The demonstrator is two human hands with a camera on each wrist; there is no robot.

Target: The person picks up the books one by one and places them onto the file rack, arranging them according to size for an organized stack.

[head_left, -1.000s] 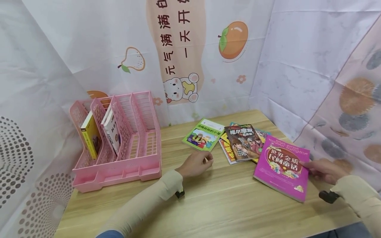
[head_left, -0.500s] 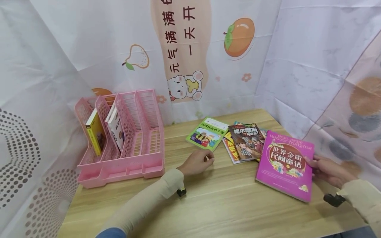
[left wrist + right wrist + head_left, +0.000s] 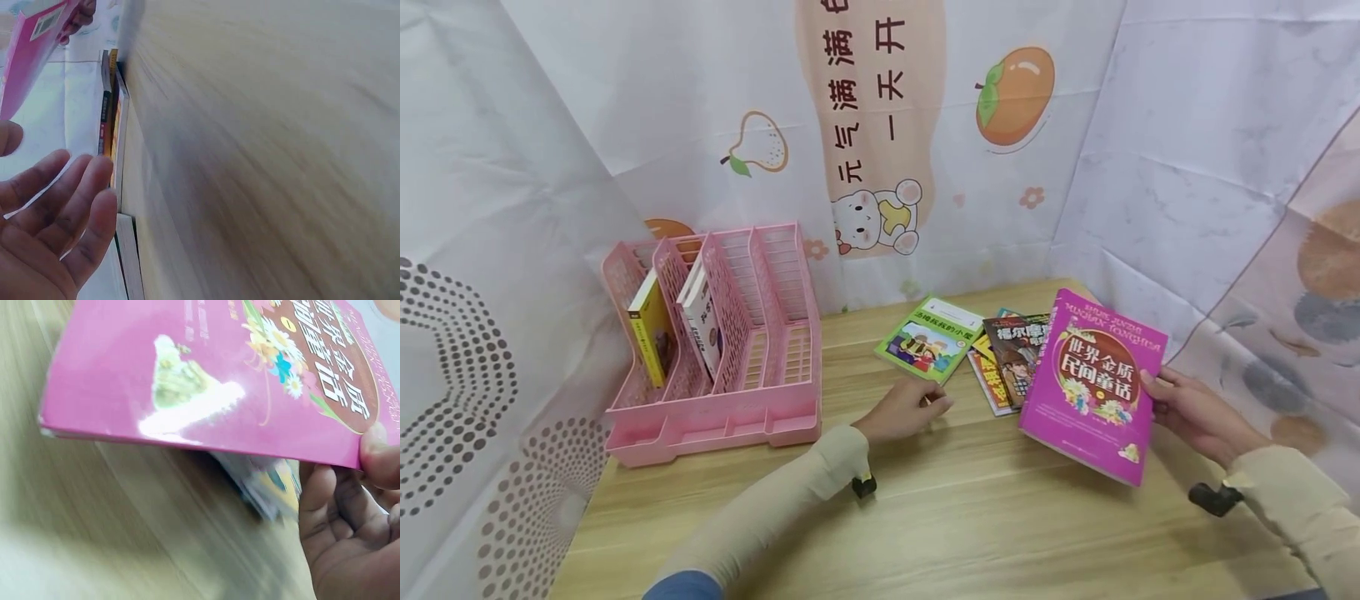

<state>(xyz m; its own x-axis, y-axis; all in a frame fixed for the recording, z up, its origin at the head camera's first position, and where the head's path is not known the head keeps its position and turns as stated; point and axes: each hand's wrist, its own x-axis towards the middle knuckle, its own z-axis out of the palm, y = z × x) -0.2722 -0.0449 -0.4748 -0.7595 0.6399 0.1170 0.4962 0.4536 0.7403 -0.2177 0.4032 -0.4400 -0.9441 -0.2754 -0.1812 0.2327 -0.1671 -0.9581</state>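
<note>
A magenta book (image 3: 1093,392) is lifted off the table, and my right hand (image 3: 1198,412) pinches its right edge, thumb on the cover and fingers beneath, as the right wrist view (image 3: 350,512) also shows. My left hand (image 3: 904,410) hovers over the middle of the table, its fingers relaxed and holding nothing. Closest to it lies a green book (image 3: 928,337). Behind the magenta book is a loose pile with a dark comic-style book (image 3: 1011,354) on top, partly covered from view. In the left wrist view the left fingers (image 3: 94,231) are loosely bent.
On the left stands a pink file rack (image 3: 715,417) with several slots. A yellow book (image 3: 651,333) and white books (image 3: 702,321) stand in two of them. Printed cloth (image 3: 685,83) hangs behind and beside the wooden table (image 3: 925,533).
My right hand has raised the magenta book from the table and brought it left and up, over part of the pile. The left hand has barely moved; the head view has shifted slightly.
</note>
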